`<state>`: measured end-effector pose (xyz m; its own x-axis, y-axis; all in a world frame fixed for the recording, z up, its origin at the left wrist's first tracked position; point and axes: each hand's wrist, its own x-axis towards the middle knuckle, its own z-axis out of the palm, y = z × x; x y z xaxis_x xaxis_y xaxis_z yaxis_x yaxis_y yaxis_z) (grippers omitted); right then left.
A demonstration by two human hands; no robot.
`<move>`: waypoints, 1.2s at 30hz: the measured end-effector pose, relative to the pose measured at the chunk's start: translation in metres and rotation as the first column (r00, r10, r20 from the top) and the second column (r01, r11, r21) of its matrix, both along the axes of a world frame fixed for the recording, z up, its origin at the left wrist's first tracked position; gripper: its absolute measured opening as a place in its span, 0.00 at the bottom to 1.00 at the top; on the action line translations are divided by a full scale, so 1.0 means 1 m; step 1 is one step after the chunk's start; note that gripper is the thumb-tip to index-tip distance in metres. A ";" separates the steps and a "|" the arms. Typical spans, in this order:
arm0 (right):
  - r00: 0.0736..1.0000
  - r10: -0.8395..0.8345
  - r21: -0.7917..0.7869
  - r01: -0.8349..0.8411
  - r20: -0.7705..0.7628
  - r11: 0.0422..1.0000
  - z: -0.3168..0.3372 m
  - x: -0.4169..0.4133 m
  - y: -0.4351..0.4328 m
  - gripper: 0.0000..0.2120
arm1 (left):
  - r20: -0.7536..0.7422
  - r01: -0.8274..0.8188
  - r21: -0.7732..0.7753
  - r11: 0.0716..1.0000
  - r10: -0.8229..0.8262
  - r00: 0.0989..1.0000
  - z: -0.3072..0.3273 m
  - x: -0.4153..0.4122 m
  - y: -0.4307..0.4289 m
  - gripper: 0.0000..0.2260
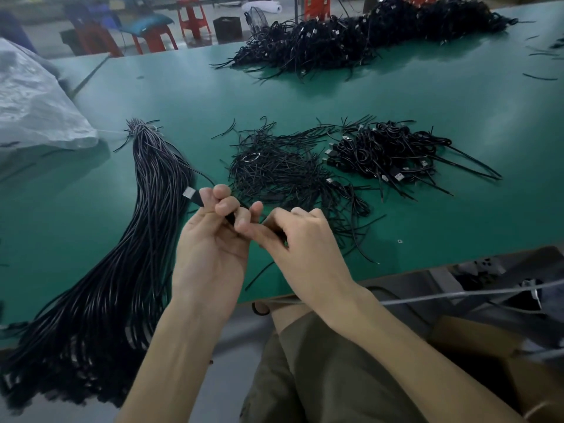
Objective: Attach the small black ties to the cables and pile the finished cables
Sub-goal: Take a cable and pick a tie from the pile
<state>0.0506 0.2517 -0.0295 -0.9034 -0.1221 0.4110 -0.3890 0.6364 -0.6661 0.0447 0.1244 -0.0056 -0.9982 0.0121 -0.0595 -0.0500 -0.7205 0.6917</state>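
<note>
Left hand point(213, 227) grips 1 USB cable point(191, 193), fingers curled. Right hand point(302, 239) pinches the same cable; we can't see a tie. Finished pile point(387, 154) sits ahead-right, loose ties point(274, 169) just ahead, and a big untied bundle point(146, 209) lies left, so most is left.

A person's left hand point(213, 227) gripped a black cable point(200, 199) over a green table point(427, 96), its silver plug point(189, 192) poking out past the fingers. The right hand point(299, 239) pinched the same cable just beside it, fingers curled. A thick bundle point(146, 209) of cables lay to the left, loose ties point(274, 169) in the middle and finished cables point(387, 154) to the right. A larger heap point(366, 35) lay at the far edge, with red stools point(192, 16) beyond.
</note>
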 end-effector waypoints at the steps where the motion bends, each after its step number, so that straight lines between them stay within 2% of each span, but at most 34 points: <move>1: 0.999 0.016 0.000 -0.016 0.046 1.000 0.002 0.000 0.002 0.19 | -0.027 0.007 -0.010 1.000 -0.007 1.000 0.000 0.000 -0.002 0.17; 3: 0.977 0.106 -0.063 -0.096 0.183 0.993 0.006 -0.001 0.005 0.16 | -0.078 0.034 -0.041 0.999 -0.037 0.996 0.001 0.000 -0.004 0.15; 5: 0.933 0.229 -0.161 -0.190 0.279 0.969 0.011 -0.002 0.007 0.21 | -0.112 0.078 -0.107 0.991 -0.090 0.990 -0.002 0.002 -0.002 0.15; 8: 0.910 0.323 -0.280 -0.249 0.260 0.927 0.014 -0.004 0.009 0.24 | -0.178 0.168 -0.252 0.953 -0.216 0.960 -0.007 0.007 -0.004 0.15; 12: 0.912 0.338 -0.373 -0.238 0.232 0.897 0.013 -0.003 0.014 0.15 | -0.216 0.244 -0.416 0.876 -0.355 0.910 -0.007 0.005 -0.020 0.11; 14: 0.924 0.322 -0.360 -0.235 0.206 0.903 0.010 -0.001 0.013 0.15 | -0.227 0.190 -0.593 0.782 -0.390 0.892 -0.004 0.004 -0.028 0.10; 17: 0.927 0.301 -0.306 -0.227 0.224 0.925 0.005 -0.001 0.013 0.18 | -0.241 0.014 -0.817 0.577 -0.362 0.901 -0.001 0.009 -0.032 0.09; 21: 0.933 0.302 -0.203 -0.263 0.195 0.943 0.006 0.001 0.011 0.15 | -0.334 -0.219 -0.849 0.481 -0.167 0.928 -0.006 0.026 -0.018 0.05; 24: 0.946 0.284 -0.105 -0.270 0.157 0.957 0.006 0.003 0.008 0.15 | -0.440 -0.376 -0.843 0.385 -0.091 0.893 -0.011 0.036 -0.013 0.07; 29: 0.948 0.290 0.012 -0.294 0.132 0.956 0.002 0.007 0.008 0.16 | -0.474 -0.458 -0.868 0.192 -0.042 0.880 -0.018 0.040 -0.014 0.07; 31: 0.947 0.289 0.068 -0.301 0.143 0.951 -0.001 0.008 0.010 0.13 | -0.428 -0.411 -0.885 0.219 -0.035 0.903 -0.016 0.036 -0.020 0.09; 34: 0.943 0.295 0.156 -0.318 0.155 0.935 -0.004 0.011 0.014 0.12 | -0.320 -0.293 -0.910 0.293 -0.046 0.946 -0.013 0.032 -0.024 0.02; 36: 0.944 0.293 0.181 -0.319 0.154 0.930 -0.006 0.008 0.017 0.13 | -0.259 -0.238 -0.912 0.334 -0.020 0.966 -0.014 0.031 -0.025 0.04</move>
